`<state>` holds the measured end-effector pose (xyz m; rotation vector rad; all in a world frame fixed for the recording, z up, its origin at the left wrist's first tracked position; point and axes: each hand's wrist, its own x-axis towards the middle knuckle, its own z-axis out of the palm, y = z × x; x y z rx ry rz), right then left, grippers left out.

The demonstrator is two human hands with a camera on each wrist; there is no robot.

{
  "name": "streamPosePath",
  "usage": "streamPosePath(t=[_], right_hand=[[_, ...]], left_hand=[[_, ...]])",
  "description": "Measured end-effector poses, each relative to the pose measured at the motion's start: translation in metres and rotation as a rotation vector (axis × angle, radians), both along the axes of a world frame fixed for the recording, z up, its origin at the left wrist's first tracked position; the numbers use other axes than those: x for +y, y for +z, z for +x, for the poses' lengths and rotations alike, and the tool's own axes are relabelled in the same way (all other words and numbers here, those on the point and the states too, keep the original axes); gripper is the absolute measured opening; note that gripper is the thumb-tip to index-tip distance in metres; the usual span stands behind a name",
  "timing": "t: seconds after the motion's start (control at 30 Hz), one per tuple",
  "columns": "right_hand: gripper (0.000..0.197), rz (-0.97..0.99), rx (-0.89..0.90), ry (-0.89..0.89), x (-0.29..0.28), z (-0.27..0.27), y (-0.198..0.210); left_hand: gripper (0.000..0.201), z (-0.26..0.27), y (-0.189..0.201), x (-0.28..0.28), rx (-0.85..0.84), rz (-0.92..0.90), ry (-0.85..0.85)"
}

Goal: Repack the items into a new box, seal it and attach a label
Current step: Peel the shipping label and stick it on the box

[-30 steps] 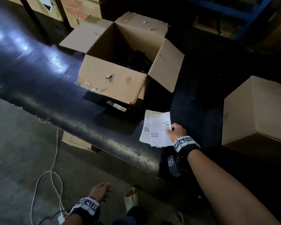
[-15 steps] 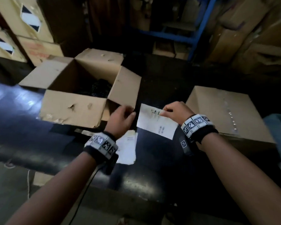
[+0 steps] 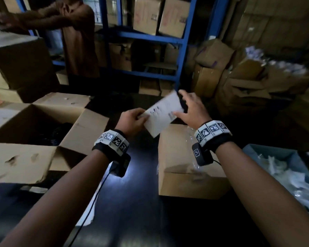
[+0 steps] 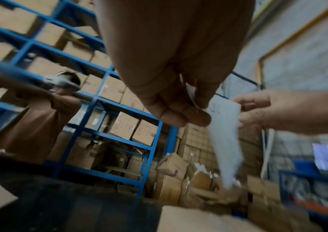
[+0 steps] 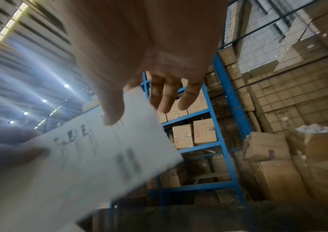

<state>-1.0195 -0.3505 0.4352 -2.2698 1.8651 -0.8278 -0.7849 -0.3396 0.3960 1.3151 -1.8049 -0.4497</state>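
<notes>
A white printed label (image 3: 163, 115) hangs in the air between my hands, above the far left corner of a closed cardboard box (image 3: 177, 184). My left hand (image 3: 134, 120) pinches the label's left end between thumb and fingers (image 4: 178, 113). My right hand (image 3: 187, 107) is at its right end, with the thumb (image 5: 113, 109) lying on the printed face, what looks like one finger behind the sheet and the other fingers spread. The label (image 5: 89, 164) is blurred in the wrist views. An open, worn cardboard box (image 3: 25, 163) with dark contents stands to the left.
Both boxes stand on a black table (image 3: 132, 202). More white sheets (image 3: 86, 221) lie under my left forearm. A blue bin (image 3: 275, 154) of white plastic sits at the right. Blue shelving (image 3: 180, 56) with cartons and a person in brown (image 3: 78, 41) are behind.
My right hand lifted one label off the stack on the table and carried it right. My left hand came up from below the table and took hold of its left end.
</notes>
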Motion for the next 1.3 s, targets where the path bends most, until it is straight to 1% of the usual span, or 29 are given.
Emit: streamPosePath(t=[0.03, 0.07, 0.1, 0.13, 0.17, 0.2, 0.27, 0.37, 0.43, 0.53, 0.7, 1.0, 1.17, 1.3], right_hand=[[0.078, -0.033, -0.059, -0.032, -0.004, -0.009, -0.001], [0.079, -0.050, -0.114, -0.061, -0.007, -0.018, -0.003], [0.073, -0.055, -0.156, -0.075, -0.009, -0.025, -0.004], [0.061, -0.045, -0.189, -0.065, -0.011, -0.031, -0.006], [0.048, -0.018, -0.220, -0.033, -0.011, -0.037, -0.008], [0.037, 0.025, -0.263, 0.015, -0.010, -0.041, -0.009], [0.024, 0.112, -0.364, 0.116, -0.007, -0.047, -0.014], [0.011, 0.161, -0.442, 0.202, -0.009, -0.054, -0.024], [0.008, 0.194, -0.462, 0.214, -0.011, -0.058, -0.029], [0.008, 0.226, -0.457, 0.212, -0.012, -0.065, -0.034], [0.006, 0.281, -0.430, 0.237, -0.012, -0.073, -0.037], [0.004, 0.291, -0.471, 0.234, -0.012, -0.063, -0.041], [0.008, 0.301, -0.467, 0.237, -0.012, -0.057, -0.041], [0.005, 0.302, -0.473, 0.233, -0.010, -0.053, -0.040]], left_hand=[[0.012, -0.010, 0.002, -0.003, 0.094, 0.029, 0.020], [0.010, -0.019, 0.004, -0.005, 0.204, 0.071, 0.021], [0.007, -0.029, 0.004, -0.008, 0.314, 0.112, 0.011], [0.004, -0.038, 0.005, -0.010, 0.410, 0.144, -0.002], [0.005, -0.046, 0.004, -0.011, 0.490, 0.170, -0.015], [0.008, -0.054, 0.003, -0.011, 0.555, 0.193, -0.031], [0.008, -0.066, 0.000, -0.013, 0.622, 0.225, -0.052], [0.006, -0.080, -0.004, -0.015, 0.638, 0.252, -0.065], [0.011, -0.087, -0.006, -0.016, 0.644, 0.255, -0.071], [0.017, -0.093, -0.008, -0.019, 0.657, 0.260, -0.083], [0.016, -0.096, -0.012, -0.023, 0.665, 0.284, -0.094], [0.017, -0.091, -0.020, -0.028, 0.688, 0.307, -0.097], [0.016, -0.086, -0.024, -0.029, 0.694, 0.316, -0.100], [0.016, -0.082, -0.026, -0.030, 0.708, 0.330, -0.102]])
